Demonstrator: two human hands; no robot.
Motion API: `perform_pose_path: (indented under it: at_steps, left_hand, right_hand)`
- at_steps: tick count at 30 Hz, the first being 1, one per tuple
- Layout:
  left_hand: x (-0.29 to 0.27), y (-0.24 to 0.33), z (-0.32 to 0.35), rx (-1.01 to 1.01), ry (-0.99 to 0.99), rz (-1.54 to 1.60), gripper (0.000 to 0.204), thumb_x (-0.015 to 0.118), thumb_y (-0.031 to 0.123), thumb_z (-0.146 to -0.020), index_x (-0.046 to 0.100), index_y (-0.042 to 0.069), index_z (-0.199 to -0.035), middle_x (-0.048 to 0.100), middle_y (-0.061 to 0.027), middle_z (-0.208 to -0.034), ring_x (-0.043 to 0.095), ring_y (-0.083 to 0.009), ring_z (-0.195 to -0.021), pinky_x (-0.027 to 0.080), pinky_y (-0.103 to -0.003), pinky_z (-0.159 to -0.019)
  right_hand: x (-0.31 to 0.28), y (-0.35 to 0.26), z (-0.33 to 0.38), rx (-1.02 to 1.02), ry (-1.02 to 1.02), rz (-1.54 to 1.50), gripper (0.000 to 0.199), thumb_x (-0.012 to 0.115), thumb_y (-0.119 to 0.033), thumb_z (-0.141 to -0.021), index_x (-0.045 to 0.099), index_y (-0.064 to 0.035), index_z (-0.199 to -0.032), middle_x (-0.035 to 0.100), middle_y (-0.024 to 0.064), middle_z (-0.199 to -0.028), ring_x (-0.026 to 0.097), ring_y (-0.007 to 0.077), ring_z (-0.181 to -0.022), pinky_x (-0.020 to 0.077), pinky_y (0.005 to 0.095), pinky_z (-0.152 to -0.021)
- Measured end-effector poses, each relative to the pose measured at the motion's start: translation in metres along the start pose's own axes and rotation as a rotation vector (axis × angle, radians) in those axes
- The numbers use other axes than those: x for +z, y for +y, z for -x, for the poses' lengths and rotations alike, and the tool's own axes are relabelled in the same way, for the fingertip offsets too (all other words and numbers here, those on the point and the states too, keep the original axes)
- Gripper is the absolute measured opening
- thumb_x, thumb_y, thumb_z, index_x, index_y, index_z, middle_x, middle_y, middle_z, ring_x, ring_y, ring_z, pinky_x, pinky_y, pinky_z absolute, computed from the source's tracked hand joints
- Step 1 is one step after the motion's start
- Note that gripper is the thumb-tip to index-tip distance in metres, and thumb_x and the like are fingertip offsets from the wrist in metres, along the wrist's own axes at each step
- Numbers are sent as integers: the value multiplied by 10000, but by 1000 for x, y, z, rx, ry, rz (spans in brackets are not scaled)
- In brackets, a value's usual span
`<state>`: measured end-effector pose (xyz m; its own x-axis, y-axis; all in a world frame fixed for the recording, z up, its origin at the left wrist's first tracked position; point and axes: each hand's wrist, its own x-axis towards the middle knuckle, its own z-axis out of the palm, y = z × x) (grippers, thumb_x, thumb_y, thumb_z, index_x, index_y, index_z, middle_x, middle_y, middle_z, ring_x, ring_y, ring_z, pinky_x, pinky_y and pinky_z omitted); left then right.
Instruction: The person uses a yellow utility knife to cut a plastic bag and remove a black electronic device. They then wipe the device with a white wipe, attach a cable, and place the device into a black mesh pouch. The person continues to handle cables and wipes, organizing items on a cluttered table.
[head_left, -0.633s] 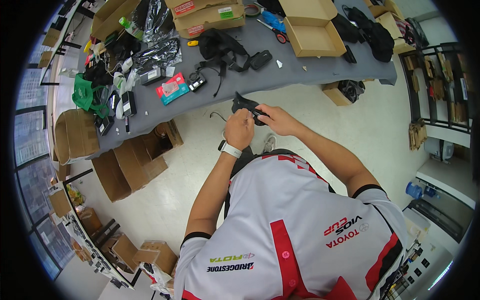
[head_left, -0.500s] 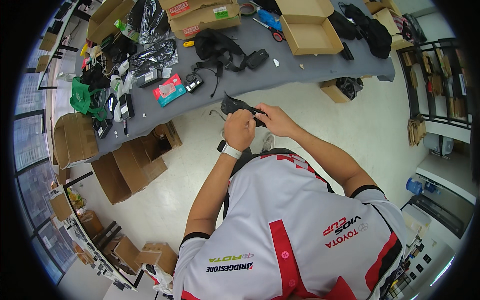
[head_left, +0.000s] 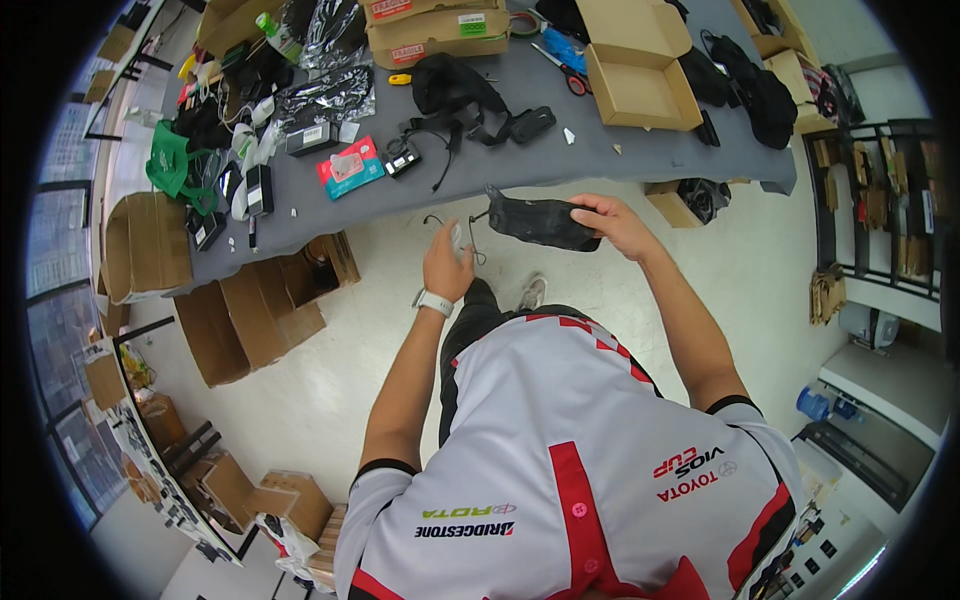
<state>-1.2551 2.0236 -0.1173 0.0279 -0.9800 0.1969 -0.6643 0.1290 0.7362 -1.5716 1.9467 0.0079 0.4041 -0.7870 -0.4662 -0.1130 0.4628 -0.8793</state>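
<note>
My right hand (head_left: 622, 228) is closed on the right end of a soft, dark, elongated pouch (head_left: 545, 222), thumb and fingers pinching its edge. The pouch stretches out sideways in front of the table's near edge. From its left end a thin dark cord (head_left: 473, 232) hangs in a loop, and its far tip curls up beside my left hand. My left hand (head_left: 447, 266), with a white watch on the wrist, is off the pouch, fingers apart and pointing away from me. Whether the cord touches its fingers cannot be made out. Something pale shows by those fingers.
On the grey-covered table (head_left: 640, 160) lie a black strap bag (head_left: 450, 90), a red-and-blue packet (head_left: 351, 167), a small black device (head_left: 402, 158), scissors (head_left: 572, 80) and an open cardboard box (head_left: 645, 95). Cardboard boxes (head_left: 245, 330) stand on the floor at left.
My left hand has let go of the pouch and drawn back to the left. My right hand has moved right, and the pouch now lies spread out in view.
</note>
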Motion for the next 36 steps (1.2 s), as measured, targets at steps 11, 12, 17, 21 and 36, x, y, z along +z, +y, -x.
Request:
perform_pose_path:
  at_steps: [11, 12, 17, 21, 36]
  left_hand:
    - [-14, -33, -49, 238, -123, -133, 123, 668, 191, -988, 696, 87, -928, 611, -131, -869, 604, -365, -891, 417, -488, -757]
    - [-33, -36, -54, 183, -189, -124, 121, 661, 182, -992, 689, 81, -932, 603, -140, -866, 598, -376, -877, 421, -488, -760]
    - [-69, 9, -79, 170, -224, -28, 115, 658, 148, -1001, 666, 48, -945, 564, -155, -838, 566, -393, -803, 431, -471, -739]
    - [-84, 52, -94, 145, -228, 132, 98, 669, 134, -1005, 671, 40, -980, 538, -146, -824, 549, -373, -768, 436, -440, -711]
    - [-118, 127, -119, 302, -186, 133, 83, 647, 39, -1004, 667, -39, -985, 561, -170, -817, 546, -337, -731, 440, -406, -675]
  right_hand:
    - [-107, 2, 7, -7, 235, 205, 165, 689, -262, -1041, 738, -106, -1065, 686, -82, -899, 589, 13, -768, 453, 205, -684]
    - [-124, 6, 11, -23, 319, 120, 155, 688, -264, -1042, 729, -116, -1061, 673, -89, -899, 578, 10, -788, 441, 202, -683]
    - [-147, 21, 19, 137, 137, 372, 167, 697, -245, -1033, 700, -91, -1100, 643, -92, -920, 563, 42, -840, 454, 222, -771]
    - [-159, 50, 17, 208, -129, 413, 400, 819, -280, -920, 660, -80, -1226, 707, -8, -1080, 625, 126, -1044, 479, 314, -959]
    - [67, 74, -117, -405, 446, 143, 568, 852, -49, -792, 599, -98, -1298, 761, 86, -1014, 713, 166, -899, 560, 331, -839]
